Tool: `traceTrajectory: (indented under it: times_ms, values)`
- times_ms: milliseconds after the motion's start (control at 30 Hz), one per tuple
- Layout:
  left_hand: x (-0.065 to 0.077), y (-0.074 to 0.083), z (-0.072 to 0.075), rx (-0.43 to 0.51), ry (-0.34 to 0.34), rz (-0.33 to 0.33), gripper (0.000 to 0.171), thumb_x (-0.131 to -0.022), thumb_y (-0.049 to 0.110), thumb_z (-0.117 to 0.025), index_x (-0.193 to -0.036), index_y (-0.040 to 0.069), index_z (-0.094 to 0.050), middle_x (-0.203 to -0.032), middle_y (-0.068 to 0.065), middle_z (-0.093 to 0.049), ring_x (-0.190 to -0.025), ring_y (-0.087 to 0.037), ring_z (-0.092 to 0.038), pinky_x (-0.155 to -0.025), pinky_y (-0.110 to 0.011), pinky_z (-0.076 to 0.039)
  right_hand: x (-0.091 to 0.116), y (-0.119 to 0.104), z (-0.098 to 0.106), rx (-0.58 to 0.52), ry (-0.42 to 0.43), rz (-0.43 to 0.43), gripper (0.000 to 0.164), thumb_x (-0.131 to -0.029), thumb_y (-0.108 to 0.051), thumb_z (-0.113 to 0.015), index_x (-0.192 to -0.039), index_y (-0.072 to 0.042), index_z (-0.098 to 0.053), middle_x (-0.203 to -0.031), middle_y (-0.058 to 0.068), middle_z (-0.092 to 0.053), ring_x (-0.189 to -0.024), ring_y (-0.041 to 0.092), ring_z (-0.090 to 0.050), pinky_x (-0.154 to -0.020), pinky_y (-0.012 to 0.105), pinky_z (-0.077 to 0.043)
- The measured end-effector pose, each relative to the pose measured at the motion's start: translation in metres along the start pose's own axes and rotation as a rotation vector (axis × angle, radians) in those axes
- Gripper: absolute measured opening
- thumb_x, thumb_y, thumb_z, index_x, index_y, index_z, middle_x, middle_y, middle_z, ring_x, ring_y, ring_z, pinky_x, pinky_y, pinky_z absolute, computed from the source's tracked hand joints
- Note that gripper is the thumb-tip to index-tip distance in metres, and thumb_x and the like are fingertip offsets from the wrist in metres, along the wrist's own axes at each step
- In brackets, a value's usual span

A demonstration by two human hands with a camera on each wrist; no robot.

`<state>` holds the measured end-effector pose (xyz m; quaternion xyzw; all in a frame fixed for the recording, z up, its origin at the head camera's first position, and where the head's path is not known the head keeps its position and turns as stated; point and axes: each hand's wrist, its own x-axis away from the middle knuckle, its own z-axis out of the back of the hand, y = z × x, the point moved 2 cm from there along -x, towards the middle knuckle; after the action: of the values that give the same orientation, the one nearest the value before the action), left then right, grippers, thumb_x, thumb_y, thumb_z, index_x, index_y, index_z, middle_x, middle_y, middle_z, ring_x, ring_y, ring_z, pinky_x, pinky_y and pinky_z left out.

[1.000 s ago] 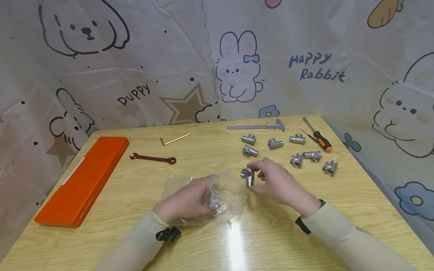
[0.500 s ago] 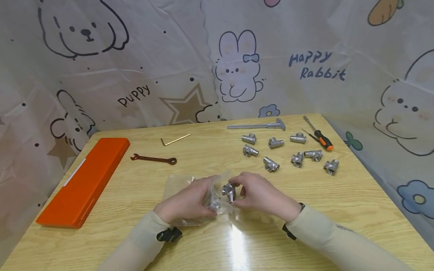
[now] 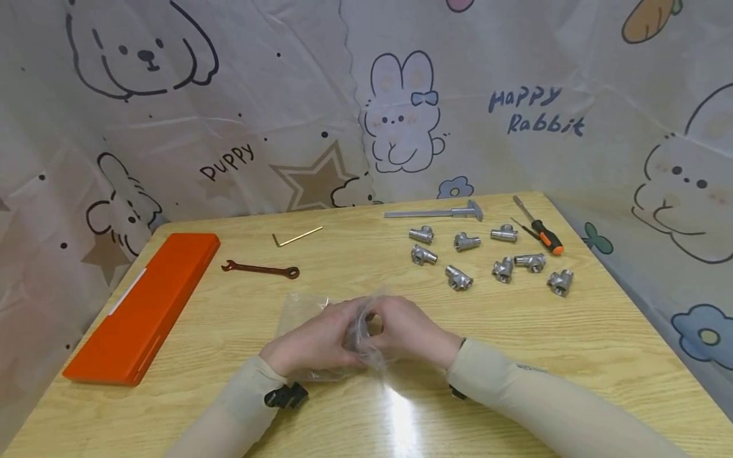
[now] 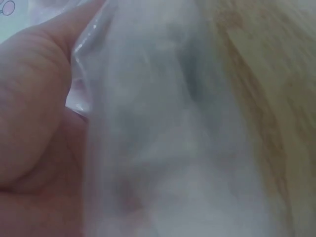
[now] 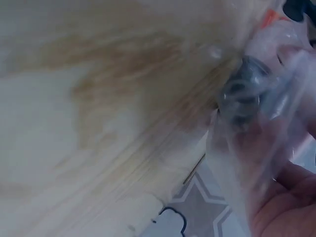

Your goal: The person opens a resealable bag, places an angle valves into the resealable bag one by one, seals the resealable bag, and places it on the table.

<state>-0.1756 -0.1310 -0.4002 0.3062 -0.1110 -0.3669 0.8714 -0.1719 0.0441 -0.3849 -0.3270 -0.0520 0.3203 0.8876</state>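
Note:
My left hand (image 3: 317, 337) holds a clear plastic bag (image 3: 294, 308) near the middle of the table, thumb and fingers spread around its mouth. At the bag's mouth is my right hand (image 3: 408, 327), its fingertips within the plastic. Through the film in the right wrist view, a metal tee fitting (image 5: 242, 94) shows by the right fingers; in the head view it is hidden. The left wrist view is mostly filled by blurred plastic beside the left thumb (image 4: 29, 103). Several like tee fittings (image 3: 459, 278) lie loose behind and right of the right hand.
An orange case (image 3: 146, 305) lies at the left. Near it are a reddish wrench (image 3: 260, 270) and a gold hex key (image 3: 299, 236). A caliper (image 3: 435, 213) lies at the back edge, with a screwdriver (image 3: 538, 226) at the back right.
My right hand has carried a tee fitting leftward and down into the bag's mouth, uncovering another fitting on the table. My left hand has stayed in place on the bag.

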Motion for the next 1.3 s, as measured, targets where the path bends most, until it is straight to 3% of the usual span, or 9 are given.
traceTrajectory:
  times_ms: [133, 267, 367, 500, 633, 833, 967, 1100, 1300]
  values:
    - [0.002, 0.001, 0.003, -0.007, 0.004, 0.012, 0.099, -0.073, 0.039, -0.088, -0.153, 0.02, -0.034, -0.145, 0.006, -0.048, -0.128, -0.009, -0.046, -0.113, -0.037, -0.031, -0.005, -0.005, -0.005, 0.013, 0.02, 0.062, 0.026, -0.082, -0.029, -0.082, -0.101, -0.014, -0.074, -0.093, -0.006, -0.071, -0.079, 0.01, -0.063, -0.071, 0.023, -0.052]
    - [0.002, 0.002, 0.006, 0.015, -0.003, 0.003, 0.093, -0.074, 0.033, -0.088, -0.151, 0.021, -0.037, -0.143, 0.008, -0.048, -0.126, -0.008, -0.047, -0.111, -0.038, -0.034, -0.002, -0.009, 0.0, 0.015, 0.02, 0.076, 0.026, -0.083, -0.024, -0.082, -0.105, -0.014, -0.074, -0.094, -0.004, -0.072, -0.068, 0.004, -0.059, -0.063, 0.021, -0.051]
    - [0.001, 0.003, 0.005, 0.011, -0.011, 0.013, 0.095, -0.073, 0.028, -0.089, -0.151, 0.023, -0.036, -0.143, 0.009, -0.048, -0.126, -0.008, -0.047, -0.111, -0.039, -0.034, 0.006, -0.01, 0.013, 0.02, 0.001, 0.065, 0.028, -0.083, -0.018, -0.081, -0.109, -0.011, -0.074, -0.099, 0.002, -0.073, -0.063, 0.001, -0.058, -0.06, 0.02, -0.052]
    - [0.0, 0.004, 0.005, -0.007, -0.019, 0.044, 0.099, -0.072, 0.027, -0.089, -0.154, 0.019, -0.033, -0.148, 0.003, -0.045, -0.132, -0.014, -0.043, -0.115, -0.043, -0.028, 0.023, -0.003, 0.045, 0.077, -0.01, 0.07, 0.032, -0.083, -0.011, -0.08, -0.113, -0.004, -0.072, -0.105, 0.008, -0.073, -0.07, 0.002, -0.062, -0.063, 0.017, -0.053]
    - [-0.001, 0.004, 0.004, -0.03, -0.025, 0.068, 0.101, -0.073, 0.027, -0.088, -0.155, 0.014, -0.031, -0.152, -0.004, -0.042, -0.138, -0.018, -0.037, -0.118, -0.049, -0.02, 0.036, 0.024, 0.088, 0.184, -0.013, 0.086, 0.036, -0.083, -0.005, -0.078, -0.118, -0.004, -0.07, -0.108, 0.007, -0.071, -0.079, 0.007, -0.064, -0.068, 0.022, -0.055]
    - [0.0, 0.004, 0.002, -0.032, -0.031, 0.102, 0.101, -0.073, 0.025, -0.088, -0.156, 0.016, -0.029, -0.154, -0.002, -0.039, -0.138, -0.018, -0.037, -0.118, -0.044, -0.02, 0.039, 0.096, 0.134, 0.323, -0.171, -0.058, 0.059, -0.083, 0.002, -0.076, -0.139, -0.008, -0.057, -0.137, 0.016, -0.056, -0.104, 0.029, -0.064, -0.084, 0.045, -0.056]
    - [0.002, 0.002, 0.001, -0.027, -0.026, 0.103, 0.101, -0.074, 0.025, -0.088, -0.156, 0.016, -0.029, -0.153, -0.002, -0.039, -0.135, -0.016, -0.04, -0.117, -0.039, -0.026, 0.035, 0.132, 0.141, 0.311, -0.252, -0.108, 0.07, -0.081, 0.006, -0.075, -0.145, -0.005, -0.048, -0.148, 0.023, -0.043, -0.121, 0.042, -0.053, -0.095, 0.054, -0.05]
    - [0.002, 0.002, 0.002, -0.028, -0.02, 0.1, 0.1, -0.075, 0.026, -0.088, -0.155, 0.017, -0.03, -0.152, -0.001, -0.041, -0.134, -0.014, -0.041, -0.117, -0.04, -0.024, 0.028, 0.146, 0.138, 0.299, -0.28, -0.131, 0.076, -0.079, 0.0, -0.081, -0.146, -0.006, -0.047, -0.149, 0.022, -0.042, -0.132, 0.046, -0.041, -0.106, 0.062, -0.036]
    - [0.001, 0.003, 0.004, -0.032, -0.023, 0.099, 0.099, -0.075, 0.027, -0.088, -0.155, 0.018, -0.03, -0.151, 0.0, -0.042, -0.134, -0.014, -0.04, -0.119, -0.045, -0.019, 0.016, 0.154, 0.13, 0.316, -0.296, -0.107, 0.068, -0.077, -0.01, -0.085, -0.139, -0.011, -0.057, -0.139, 0.015, -0.054, -0.127, 0.039, -0.048, -0.104, 0.058, -0.041]
